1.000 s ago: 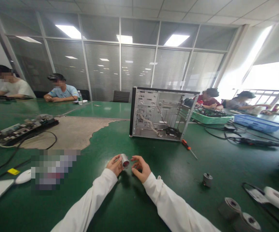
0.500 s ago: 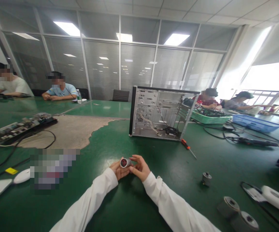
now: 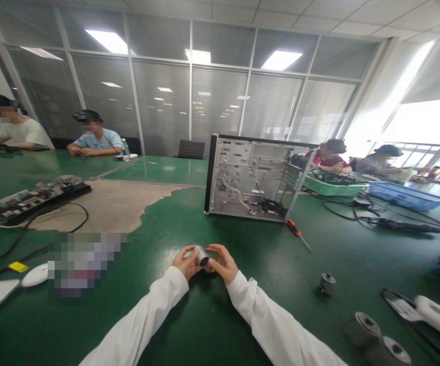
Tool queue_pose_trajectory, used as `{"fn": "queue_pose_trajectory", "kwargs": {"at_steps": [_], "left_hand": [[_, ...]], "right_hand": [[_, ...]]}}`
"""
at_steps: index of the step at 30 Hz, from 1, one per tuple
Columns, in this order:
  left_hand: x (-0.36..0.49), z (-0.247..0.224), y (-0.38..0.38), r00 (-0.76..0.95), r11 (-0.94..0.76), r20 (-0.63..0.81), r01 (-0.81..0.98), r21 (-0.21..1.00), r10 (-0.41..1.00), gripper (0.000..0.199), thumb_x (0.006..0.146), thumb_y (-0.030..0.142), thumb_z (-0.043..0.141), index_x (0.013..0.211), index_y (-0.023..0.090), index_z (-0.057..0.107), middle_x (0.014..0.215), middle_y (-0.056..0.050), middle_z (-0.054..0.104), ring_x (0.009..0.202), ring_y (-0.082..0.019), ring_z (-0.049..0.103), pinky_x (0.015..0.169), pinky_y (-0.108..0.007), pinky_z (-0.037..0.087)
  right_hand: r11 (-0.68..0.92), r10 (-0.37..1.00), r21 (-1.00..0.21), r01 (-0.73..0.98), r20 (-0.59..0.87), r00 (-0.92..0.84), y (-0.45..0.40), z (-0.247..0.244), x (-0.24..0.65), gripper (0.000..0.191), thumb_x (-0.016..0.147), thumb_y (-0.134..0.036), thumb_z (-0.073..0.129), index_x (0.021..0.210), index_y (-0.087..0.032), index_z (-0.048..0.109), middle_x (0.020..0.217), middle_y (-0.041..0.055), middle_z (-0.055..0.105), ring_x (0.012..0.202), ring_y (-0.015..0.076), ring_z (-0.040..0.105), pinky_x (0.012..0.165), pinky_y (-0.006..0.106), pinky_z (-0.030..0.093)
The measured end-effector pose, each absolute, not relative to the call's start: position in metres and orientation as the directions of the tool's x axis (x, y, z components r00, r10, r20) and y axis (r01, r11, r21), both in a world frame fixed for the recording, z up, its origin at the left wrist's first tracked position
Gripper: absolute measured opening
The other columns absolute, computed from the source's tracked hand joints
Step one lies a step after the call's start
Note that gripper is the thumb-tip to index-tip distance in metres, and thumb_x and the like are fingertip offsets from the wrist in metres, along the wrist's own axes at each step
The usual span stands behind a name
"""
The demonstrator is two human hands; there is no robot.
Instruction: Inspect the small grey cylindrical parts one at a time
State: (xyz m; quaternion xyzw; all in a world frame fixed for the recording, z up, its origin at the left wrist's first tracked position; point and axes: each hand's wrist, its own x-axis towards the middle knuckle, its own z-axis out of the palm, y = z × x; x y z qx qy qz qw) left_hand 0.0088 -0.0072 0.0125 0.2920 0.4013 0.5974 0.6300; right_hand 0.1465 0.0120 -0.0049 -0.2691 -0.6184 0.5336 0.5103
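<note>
The long white sleeves (image 3: 142, 316) are plain, loose-fitting and softly creased.

Computer case (image 3: 239, 155), open-sided, right of centre. Screwdriver (image 3: 293, 227), orange-and-black handle, by the case's lower right corner. Green basket (image 3: 334, 189), mid-right; blue basket (image 3: 406, 196) beside it. Dark chair (image 3: 191, 149), upper centre. Device with exposed components (image 3: 33, 202), mid-left.

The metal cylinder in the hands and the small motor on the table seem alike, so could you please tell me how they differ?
The metal cylinder is held in the left hand, with the right hand at its end; the small motor stands on the table.
The metal cylinder is tilted; the small motor is upright.
The metal cylinder shows dark red at its lower end; the small motor has a little knob on top.
Both are greyish and round-sided.
</note>
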Motion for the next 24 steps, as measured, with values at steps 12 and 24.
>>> {"fn": "queue_pose_trajectory", "kwargs": {"at_steps": [12, 24], "left_hand": [[0.023, 0.015, -0.023, -0.225, -0.417, 0.467, 0.238, 0.877, 0.855, 0.036, 0.061, 0.025, 0.060, 0.095, 0.019, 0.047, 0.100, -0.008, 0.054, 0.088, -0.020, 0.055, 0.078, -0.032, 0.045], [0.017, 0.018, -0.025, -0.116, -0.504, 0.653, 0.540, 0.674, 0.749, 0.032, 0.069, 0.020, 0.049, 0.100, 0.021, 0.049, 0.102, -0.005, 0.058, 0.098, -0.019, 0.050, 0.088, -0.032, 0.035]], "right_hand": [[0.389, 0.883, -0.919, -0.058, 0.390, -0.260, 0.011, -0.001, 0.150, 0.031, 0.067, -0.027, 0.055, 0.097, -0.020, 0.047, 0.094, 0.0068, 0.057, 0.078, 0.0153, 0.054, 0.055, 0.023, 0.045], [0.623, 0.761, -0.771, 0.133, 0.558, -0.329, -0.007, 0.026, 0.156, 0.039, 0.064, -0.015, 0.054, 0.103, -0.021, 0.046, 0.093, 0.0049, 0.054, 0.077, 0.0153, 0.053, 0.060, 0.024, 0.045]]}}
